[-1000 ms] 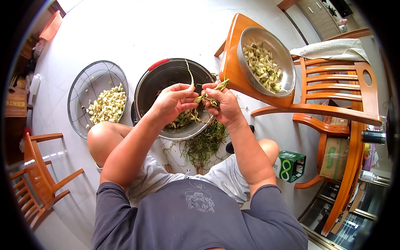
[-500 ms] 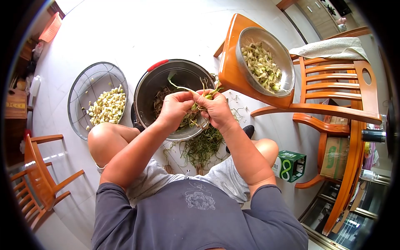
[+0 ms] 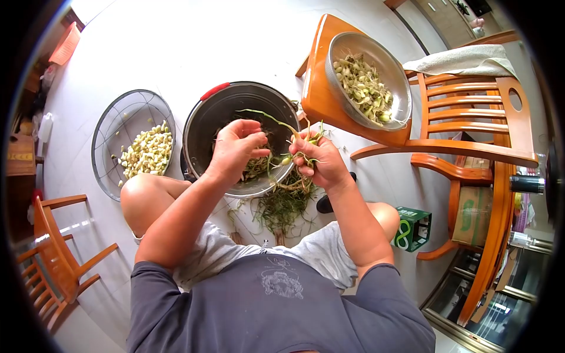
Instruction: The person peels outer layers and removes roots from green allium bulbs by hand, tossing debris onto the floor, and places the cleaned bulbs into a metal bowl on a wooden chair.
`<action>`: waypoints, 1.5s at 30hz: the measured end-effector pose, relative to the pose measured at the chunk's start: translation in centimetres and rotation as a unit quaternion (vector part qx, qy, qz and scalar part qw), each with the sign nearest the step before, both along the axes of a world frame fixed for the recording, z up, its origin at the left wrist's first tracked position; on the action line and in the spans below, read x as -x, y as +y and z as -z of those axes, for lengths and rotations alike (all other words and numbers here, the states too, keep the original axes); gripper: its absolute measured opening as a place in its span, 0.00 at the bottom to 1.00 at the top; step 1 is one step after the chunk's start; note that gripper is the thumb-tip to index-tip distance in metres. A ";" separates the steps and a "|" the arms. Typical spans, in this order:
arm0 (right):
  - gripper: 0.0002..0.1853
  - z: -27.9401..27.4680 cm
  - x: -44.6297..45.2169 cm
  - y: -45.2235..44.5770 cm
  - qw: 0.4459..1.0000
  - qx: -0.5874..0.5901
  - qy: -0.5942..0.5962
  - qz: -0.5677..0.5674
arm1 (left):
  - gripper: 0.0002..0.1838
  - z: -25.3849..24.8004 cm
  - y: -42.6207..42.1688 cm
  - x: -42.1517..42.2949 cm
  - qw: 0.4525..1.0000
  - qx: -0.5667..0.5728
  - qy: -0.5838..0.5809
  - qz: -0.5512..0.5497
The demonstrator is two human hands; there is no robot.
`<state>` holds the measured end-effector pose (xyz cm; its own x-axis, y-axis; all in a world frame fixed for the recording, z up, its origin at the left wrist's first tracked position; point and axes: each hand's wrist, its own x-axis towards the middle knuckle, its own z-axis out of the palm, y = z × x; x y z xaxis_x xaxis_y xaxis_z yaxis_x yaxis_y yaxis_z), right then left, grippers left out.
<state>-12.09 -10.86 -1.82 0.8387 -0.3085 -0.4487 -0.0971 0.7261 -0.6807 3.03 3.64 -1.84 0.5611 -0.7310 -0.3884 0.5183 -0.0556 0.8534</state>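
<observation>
My right hand (image 3: 321, 162) grips a small bunch of onion-like bulbs (image 3: 294, 154) with thin roots and green stems, above the right rim of a dark round pot (image 3: 197, 144). One long stem reaches left from the bunch over the pot. Over the middle of the pot, my left hand (image 3: 237, 150) is apart from the bunch, its fingers curved and spread with nothing visible in them. Brown peelings and roots (image 3: 254, 170) lie inside the pot. To its left, a wire-mesh basket (image 3: 106, 159) holds many cleaned pale bulbs (image 3: 147, 150).
A wooden stool (image 3: 318, 88) at the right carries a metal colander (image 3: 338, 53) of untrimmed bulbs (image 3: 365, 88). Cut green stems (image 3: 282, 212) lie on the floor between my feet. Wooden chairs (image 3: 471, 112) and a green box (image 3: 414, 228) stand at right; another chair (image 3: 59, 253) is at left.
My hands were together on the bunch and have come apart. The left moved left, off the bulbs; the right moved slightly right and down, keeping the bunch.
</observation>
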 end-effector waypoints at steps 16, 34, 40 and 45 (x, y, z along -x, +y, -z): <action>0.10 -0.4 8.7 0.0 0.980 0.165 0.111 0.007 | 0.13 -1.6 -1.7 6.0 0.847 0.031 -0.459 0.265; 0.09 -1.9 10.7 -0.2 0.955 0.235 0.179 -0.036 | 0.07 3.6 -3.7 5.5 0.767 -0.043 -0.615 0.179; 0.09 -3.5 12.0 -1.3 0.935 0.248 0.220 -0.122 | 0.09 1.8 -2.2 8.3 0.727 -0.018 -0.548 0.413; 0.13 -1.5 12.3 -1.1 0.902 0.319 0.236 -0.169 | 0.12 -0.7 -3.0 10.1 0.727 0.090 -0.647 0.212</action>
